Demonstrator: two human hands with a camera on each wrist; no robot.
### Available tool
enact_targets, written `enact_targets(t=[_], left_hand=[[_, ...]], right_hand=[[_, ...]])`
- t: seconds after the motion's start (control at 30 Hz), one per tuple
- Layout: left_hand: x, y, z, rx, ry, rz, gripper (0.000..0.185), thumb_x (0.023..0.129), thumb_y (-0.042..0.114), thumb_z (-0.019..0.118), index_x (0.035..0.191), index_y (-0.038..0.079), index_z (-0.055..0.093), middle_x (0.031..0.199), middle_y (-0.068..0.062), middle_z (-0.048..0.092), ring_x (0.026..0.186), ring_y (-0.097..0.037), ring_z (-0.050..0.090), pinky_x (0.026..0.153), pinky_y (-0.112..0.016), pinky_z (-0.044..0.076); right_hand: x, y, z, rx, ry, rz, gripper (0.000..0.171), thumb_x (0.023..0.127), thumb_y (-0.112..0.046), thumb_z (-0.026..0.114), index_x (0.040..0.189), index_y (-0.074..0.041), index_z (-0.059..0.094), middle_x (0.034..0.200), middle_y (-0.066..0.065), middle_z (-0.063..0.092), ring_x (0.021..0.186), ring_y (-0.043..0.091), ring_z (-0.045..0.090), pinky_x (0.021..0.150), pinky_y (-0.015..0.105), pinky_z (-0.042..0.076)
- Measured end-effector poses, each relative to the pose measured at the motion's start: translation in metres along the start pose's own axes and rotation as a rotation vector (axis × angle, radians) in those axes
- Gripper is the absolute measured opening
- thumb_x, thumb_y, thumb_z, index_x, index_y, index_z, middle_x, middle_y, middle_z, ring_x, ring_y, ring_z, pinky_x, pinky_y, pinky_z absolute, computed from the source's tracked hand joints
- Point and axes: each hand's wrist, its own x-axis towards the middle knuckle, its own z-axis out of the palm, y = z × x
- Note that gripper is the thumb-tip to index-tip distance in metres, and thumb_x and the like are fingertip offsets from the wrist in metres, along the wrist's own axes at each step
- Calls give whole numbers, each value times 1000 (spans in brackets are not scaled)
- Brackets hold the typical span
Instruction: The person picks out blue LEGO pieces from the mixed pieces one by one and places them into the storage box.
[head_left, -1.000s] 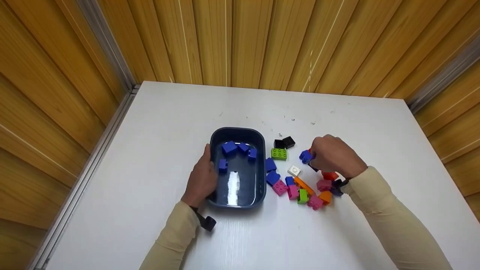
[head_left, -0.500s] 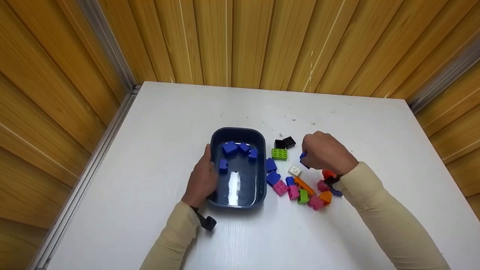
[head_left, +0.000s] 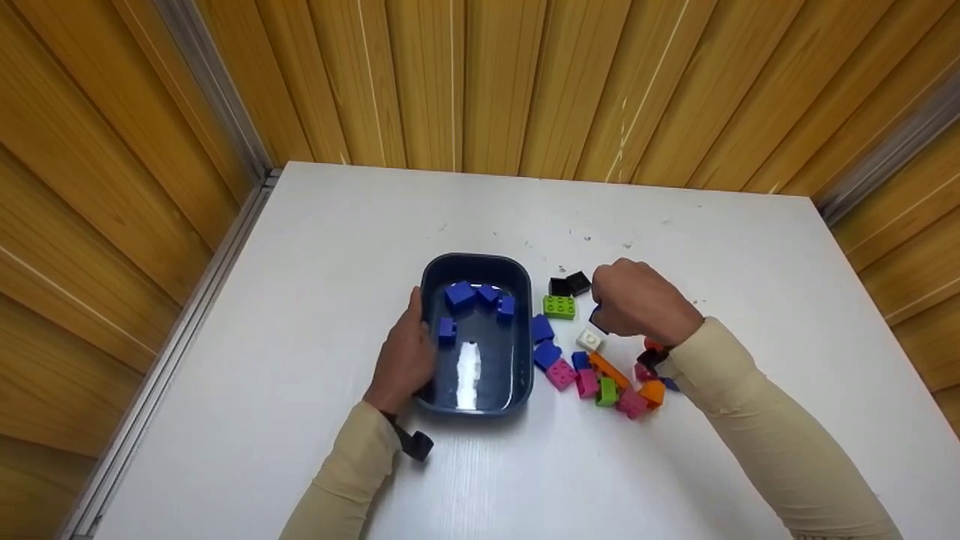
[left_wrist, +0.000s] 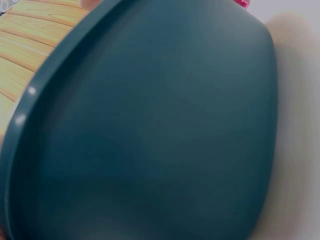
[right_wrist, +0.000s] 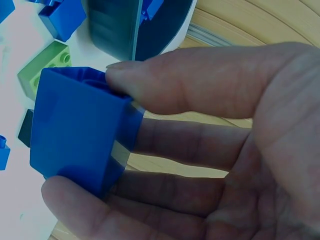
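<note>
My left hand [head_left: 405,360] holds the left side of a dark blue rectangular container [head_left: 491,409], whose outer wall [left_wrist: 165,120] fills most of the left wrist view. Several blue toy bricks [head_left: 460,295] lie inside toward its far end. Over the right of the table, my right hand [head_left: 641,300] pinches a blue toy brick [right_wrist: 75,125] between thumb and fingertips. In the head view only a corner of that brick shows below the knuckles. The hand is just right of two black bricks [head_left: 577,283] and a lime green brick [head_left: 559,307].
Beside the container's right wall lie blue bricks [head_left: 546,354], a pink brick [head_left: 561,374] and a white brick [head_left: 589,340]. Orange [head_left: 609,371], green and pink bricks cluster nearer the front, partly under the right forearm. Wood-patterned walls [head_left: 495,90] border the white table [head_left: 352,225].
My right hand has moved left and slightly away from me with the blue brick, toward the container. The left hand and container have stayed in place.
</note>
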Motion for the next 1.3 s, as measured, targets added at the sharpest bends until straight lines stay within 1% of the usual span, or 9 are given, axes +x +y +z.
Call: enact_targets(t=[0.1, 0.17, 0.3, 0.57, 0.77, 0.93, 1.03, 1.17, 1.3], left_hand=[[1, 0, 0, 9, 1, 6, 61, 108, 8, 35, 166, 1, 17, 169, -20, 32, 158, -34, 31, 128, -51, 30], [1, -1, 0, 15, 7, 15, 60, 108, 7, 35, 165, -1, 18, 169, -21, 33, 157, -35, 32, 128, -52, 30], [1, -2, 1, 17, 13, 15, 60, 108, 7, 35, 165, 0, 18, 169, -20, 33, 157, -34, 33, 128, -51, 31], [0, 1, 0, -4, -3, -28, 61, 109, 10, 35, 167, 5, 16, 171, -16, 30, 159, -31, 30, 129, -49, 28], [0, 1, 0, -12, -7, -19, 62, 108, 10, 35, 167, 4, 17, 170, -17, 31, 158, -33, 30, 129, -51, 29], [0, -2, 1, -14, 0, -5, 62, 108, 10, 36, 167, 3, 18, 170, -18, 31, 158, -33, 31, 129, -50, 29], [0, -1, 0, -7, 0, -9, 61, 108, 10, 36, 167, 4, 18, 170, -18, 32, 158, -33, 32, 128, -50, 30], [-1, 1, 0, -5, -7, -23, 61, 110, 12, 35, 167, 5, 17, 170, -16, 32, 158, -31, 31, 129, -49, 30], [-1, 1, -1, -12, -9, -27, 61, 110, 12, 34, 167, 5, 16, 171, -16, 31, 159, -31, 30, 129, -49, 30]], right_hand=[[1, -3, 0, -1, -3, 11, 7, 86, -6, 73, 84, -1, 79, 62, 3, 50, 54, 19, 48, 49, 25, 40], [2, -5, -1, 1, -11, 24, 8, 86, -5, 73, 86, -1, 80, 66, 5, 56, 56, 19, 50, 50, 25, 42], [4, -9, -2, 18, -25, 38, 14, 86, -5, 75, 98, -1, 81, 86, 13, 73, 63, 23, 58, 53, 25, 47], [6, -17, -4, 16, -49, 32, 19, 87, -4, 74, 105, 0, 80, 95, 15, 75, 64, 23, 60, 53, 24, 50], [6, -21, -5, 19, -40, 11, 19, 87, -5, 75, 105, 0, 79, 86, 13, 72, 63, 23, 61, 55, 25, 53], [5, -24, -5, -8, -3, -37, 10, 87, -4, 74, 95, 0, 79, 72, 9, 66, 58, 22, 58, 52, 24, 49], [6, -25, -5, -22, 19, -65, 5, 86, -3, 73, 86, -1, 78, 62, 4, 54, 54, 20, 54, 49, 23, 44], [6, -27, -6, -28, 29, -81, 8, 86, -2, 71, 79, -3, 75, 57, 1, 42, 51, 19, 50, 47, 24, 40], [6, -30, -8, -37, 31, -80, 6, 87, -4, 74, 82, -2, 75, 61, 4, 53, 53, 20, 54, 50, 24, 44]])
